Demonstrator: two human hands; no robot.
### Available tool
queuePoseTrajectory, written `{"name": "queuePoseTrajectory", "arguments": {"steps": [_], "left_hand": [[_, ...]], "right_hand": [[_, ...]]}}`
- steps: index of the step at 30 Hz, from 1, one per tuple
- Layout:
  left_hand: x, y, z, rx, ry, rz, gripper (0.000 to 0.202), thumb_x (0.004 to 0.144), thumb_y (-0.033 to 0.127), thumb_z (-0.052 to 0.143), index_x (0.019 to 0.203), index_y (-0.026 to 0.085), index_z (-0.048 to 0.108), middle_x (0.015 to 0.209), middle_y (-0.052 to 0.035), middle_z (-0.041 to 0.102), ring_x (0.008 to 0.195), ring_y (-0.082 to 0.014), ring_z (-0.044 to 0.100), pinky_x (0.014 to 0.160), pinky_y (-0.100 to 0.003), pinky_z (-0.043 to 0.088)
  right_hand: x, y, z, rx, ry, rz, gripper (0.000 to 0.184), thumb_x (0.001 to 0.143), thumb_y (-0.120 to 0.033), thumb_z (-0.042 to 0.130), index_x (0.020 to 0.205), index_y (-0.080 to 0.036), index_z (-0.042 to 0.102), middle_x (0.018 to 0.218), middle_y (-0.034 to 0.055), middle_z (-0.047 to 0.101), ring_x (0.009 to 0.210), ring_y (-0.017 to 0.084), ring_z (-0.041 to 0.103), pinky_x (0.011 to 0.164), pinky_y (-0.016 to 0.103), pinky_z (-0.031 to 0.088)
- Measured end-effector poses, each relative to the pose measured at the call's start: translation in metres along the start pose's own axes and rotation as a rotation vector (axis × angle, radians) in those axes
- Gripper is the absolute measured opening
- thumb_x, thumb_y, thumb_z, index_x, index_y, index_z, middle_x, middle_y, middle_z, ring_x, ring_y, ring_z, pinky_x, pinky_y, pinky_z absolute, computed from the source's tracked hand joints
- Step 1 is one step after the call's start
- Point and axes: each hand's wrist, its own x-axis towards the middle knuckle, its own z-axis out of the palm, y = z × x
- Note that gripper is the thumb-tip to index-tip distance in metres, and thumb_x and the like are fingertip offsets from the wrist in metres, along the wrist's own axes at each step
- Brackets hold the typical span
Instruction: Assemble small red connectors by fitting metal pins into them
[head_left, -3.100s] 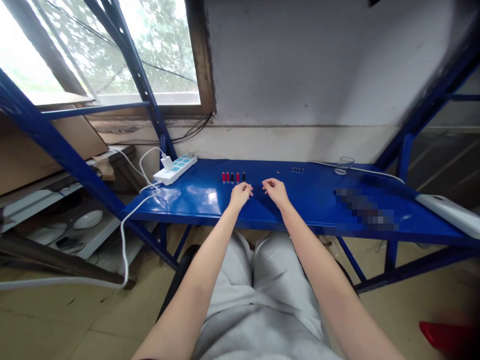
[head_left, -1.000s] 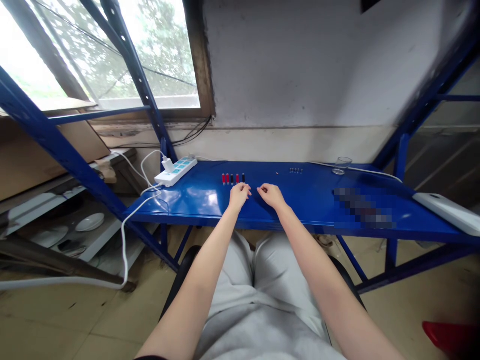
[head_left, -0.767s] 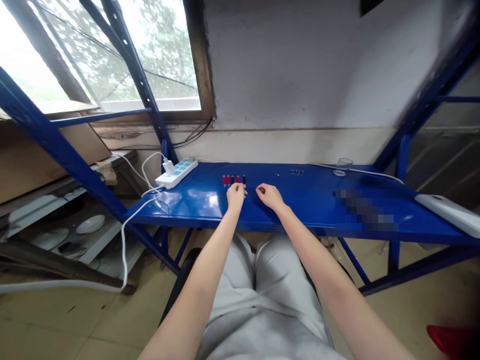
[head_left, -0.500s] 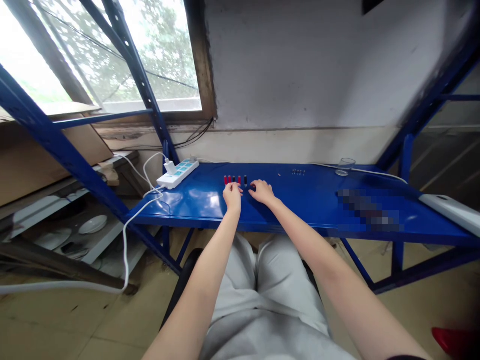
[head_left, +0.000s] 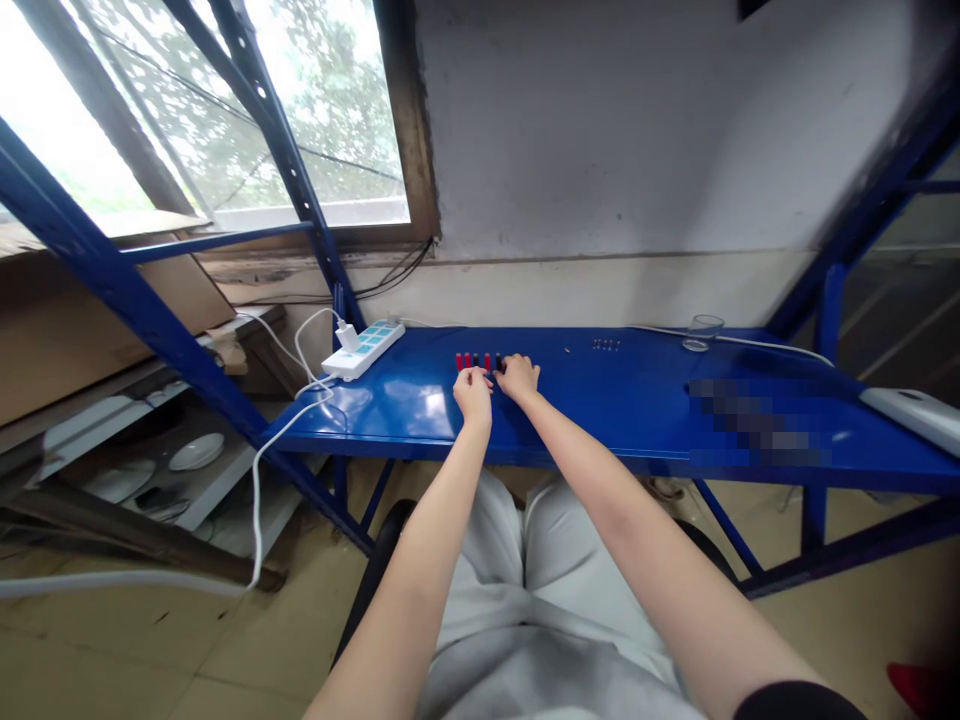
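Observation:
A short row of small red and black upright pieces (head_left: 477, 361) stands on the blue metal shelf (head_left: 630, 400). My left hand (head_left: 473, 389) rests just in front of the row, fingers curled toward the pieces. My right hand (head_left: 517, 375) is at the row's right end, fingers bent and touching the last black piece. What either hand's fingertips hold is too small to make out. A small cluster of tiny dark parts (head_left: 602, 344) lies farther right on the shelf.
A white power strip (head_left: 364, 348) with a plugged-in charger and white cable sits at the shelf's left end. A small clear glass (head_left: 700, 331) stands at the back right. A white flat object (head_left: 911, 413) lies at the far right. Blue rack posts frame both sides.
Both hands have moved forward and left from the shelf's middle to the row of red and black pieces; the right hand has closed the gap to the left.

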Motion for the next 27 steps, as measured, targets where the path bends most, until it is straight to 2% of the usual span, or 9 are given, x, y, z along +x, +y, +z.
{"name": "queuePoseTrajectory", "arguments": {"steps": [5,7,10,12,16,22,24,27], "left_hand": [[-0.002,0.001,0.003,0.058,-0.048,0.055,0.023,0.083,0.032,0.039,0.079,0.017,0.055,0.060,0.0008,0.055,0.053,-0.0081,0.051,0.054,-0.019,0.042],[-0.003,0.002,0.005,0.054,-0.084,0.085,0.026,0.082,0.038,0.044,0.091,0.016,0.056,0.061,0.0014,0.056,0.056,-0.0089,0.054,0.057,-0.020,0.043],[-0.005,0.001,0.009,0.060,-0.184,0.136,0.043,0.075,0.041,0.056,0.110,0.017,0.053,0.061,0.0022,0.059,0.060,-0.0105,0.057,0.060,-0.021,0.044],[-0.005,0.000,0.010,0.075,-0.258,0.159,0.041,0.073,0.040,0.060,0.105,0.016,0.057,0.062,0.0011,0.060,0.061,-0.0113,0.058,0.059,-0.022,0.045],[-0.005,-0.003,0.010,0.083,-0.340,0.151,0.025,0.075,0.036,0.057,0.084,0.014,0.063,0.067,-0.0029,0.063,0.056,-0.0101,0.056,0.050,-0.020,0.043],[-0.004,-0.004,0.011,-0.011,-0.429,0.127,0.019,0.077,0.025,0.053,0.090,0.013,0.060,0.072,-0.0038,0.064,0.045,-0.0059,0.051,0.049,-0.020,0.043],[-0.004,-0.004,0.012,-0.040,-0.441,0.138,0.018,0.077,0.023,0.053,0.090,0.013,0.059,0.073,-0.0045,0.065,0.045,-0.0061,0.051,0.049,-0.021,0.043],[-0.004,-0.004,0.012,-0.057,-0.450,0.154,0.018,0.076,0.022,0.054,0.091,0.013,0.059,0.077,-0.0057,0.066,0.045,-0.0064,0.052,0.051,-0.022,0.044]], "right_hand": [[-0.007,0.008,-0.010,0.034,-0.005,-0.048,0.017,0.082,-0.029,0.049,0.089,-0.019,0.061,0.099,0.0085,0.063,0.096,0.024,0.053,0.078,0.037,0.035],[-0.015,0.015,-0.018,0.038,-0.004,-0.086,0.016,0.082,-0.027,0.049,0.092,-0.019,0.060,0.096,0.0071,0.064,0.091,0.022,0.055,0.076,0.034,0.035],[-0.029,0.025,-0.028,0.013,0.026,-0.168,0.016,0.083,-0.025,0.048,0.093,-0.020,0.060,0.094,0.0065,0.064,0.089,0.020,0.056,0.075,0.033,0.032],[-0.038,0.030,-0.032,-0.003,0.076,-0.211,0.017,0.084,-0.024,0.046,0.092,-0.020,0.060,0.094,0.0069,0.063,0.089,0.020,0.056,0.075,0.033,0.030],[-0.050,0.037,-0.033,0.035,0.165,-0.223,0.019,0.083,-0.022,0.045,0.093,-0.020,0.061,0.094,0.0072,0.063,0.090,0.020,0.055,0.077,0.032,0.029],[-0.051,0.047,-0.033,0.285,0.328,-0.112,0.027,0.086,-0.025,0.037,0.103,-0.017,0.056,0.098,0.0090,0.063,0.085,0.019,0.057,0.079,0.031,0.033],[-0.050,0.050,-0.033,0.381,0.356,-0.099,0.030,0.089,-0.030,0.031,0.100,-0.017,0.056,0.095,0.0090,0.063,0.081,0.018,0.057,0.076,0.028,0.035],[-0.050,0.052,-0.034,0.457,0.354,-0.051,0.038,0.091,-0.039,0.024,0.086,-0.019,0.056,0.081,0.0071,0.063,0.073,0.017,0.056,0.067,0.026,0.036]]}}
